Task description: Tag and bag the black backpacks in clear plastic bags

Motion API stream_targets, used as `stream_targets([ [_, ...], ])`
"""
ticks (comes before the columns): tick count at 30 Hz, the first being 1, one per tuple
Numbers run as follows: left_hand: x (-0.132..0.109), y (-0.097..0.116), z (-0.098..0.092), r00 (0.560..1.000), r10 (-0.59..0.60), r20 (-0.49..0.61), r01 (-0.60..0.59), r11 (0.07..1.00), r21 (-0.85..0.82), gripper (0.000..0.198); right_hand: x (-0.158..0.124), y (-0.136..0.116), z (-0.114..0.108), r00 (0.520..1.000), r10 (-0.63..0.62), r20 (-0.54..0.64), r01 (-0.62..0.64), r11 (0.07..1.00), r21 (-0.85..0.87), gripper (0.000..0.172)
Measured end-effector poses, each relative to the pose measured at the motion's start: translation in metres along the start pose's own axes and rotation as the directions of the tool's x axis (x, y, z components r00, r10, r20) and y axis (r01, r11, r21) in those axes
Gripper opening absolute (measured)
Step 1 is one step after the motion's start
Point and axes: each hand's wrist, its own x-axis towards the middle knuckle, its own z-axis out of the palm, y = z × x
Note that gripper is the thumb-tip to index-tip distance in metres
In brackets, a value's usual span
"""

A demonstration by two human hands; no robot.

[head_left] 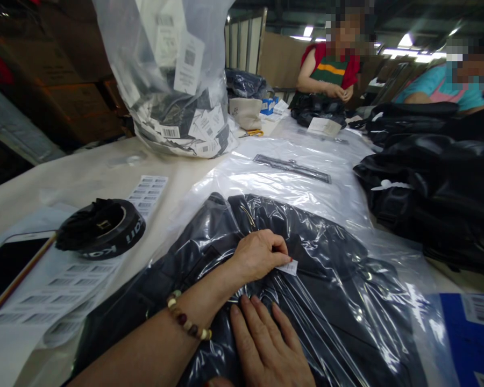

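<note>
A black garment (326, 290), which looks like a jacket, lies in a clear plastic bag (306, 207) on the table in front of me. My left hand (262, 253), with a beaded bracelet on the wrist, pinches a small white label (289, 267) between thumb and fingertips. The label is at the surface of the bag, near its middle; whether it is stuck down I cannot tell. Just below, my right hand (268, 344) rests flat on the plastic with its fingers stretched out.
Left lie sticker sheets (80, 282), a black tape roll (129, 231) and a phone (14, 263). A big plastic bag of tags (181, 107) stands behind, near yellow scissors (255, 133). Black garments (439, 183) pile up right, above a blue packet (468, 338). Two people work farther back.
</note>
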Motion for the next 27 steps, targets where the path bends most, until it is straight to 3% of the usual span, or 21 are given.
stream_targets([
  [9,-0.003,0.008,0.001,1.0,-0.014,-0.007,0.015,0.996,0.087,0.011,-0.004,-0.003,0.003,0.999,-0.012,0.03,0.012,1.0,0.007,0.064],
  [11,-0.004,0.008,0.002,1.0,0.007,-0.014,-0.006,0.995,0.097,0.012,-0.001,-0.012,0.006,0.993,0.117,-0.035,-0.115,0.992,0.054,0.061],
  [13,-0.006,0.007,0.003,0.999,0.029,-0.02,-0.026,0.993,0.116,0.013,0.0,-0.021,0.01,0.948,0.302,-0.101,-0.288,0.949,0.13,0.063],
  [15,-0.007,0.007,0.003,0.999,0.045,-0.027,-0.041,0.99,0.132,0.014,0.001,-0.025,0.012,0.924,0.362,-0.125,-0.338,0.925,0.176,0.063],
  [19,-0.008,0.007,0.005,0.996,0.079,-0.048,-0.072,0.989,0.132,0.016,0.0,-0.018,0.01,0.973,0.217,-0.08,-0.203,0.967,0.153,0.059],
  [23,-0.009,0.006,0.006,0.994,0.087,-0.062,-0.076,0.984,0.163,0.017,-0.001,-0.014,0.009,0.966,0.252,-0.062,-0.239,0.957,0.167,0.058],
  [27,-0.009,0.006,0.005,0.995,0.055,-0.081,-0.04,0.983,0.179,0.03,-0.002,-0.015,0.01,0.966,0.253,-0.056,-0.241,0.956,0.165,0.056],
])
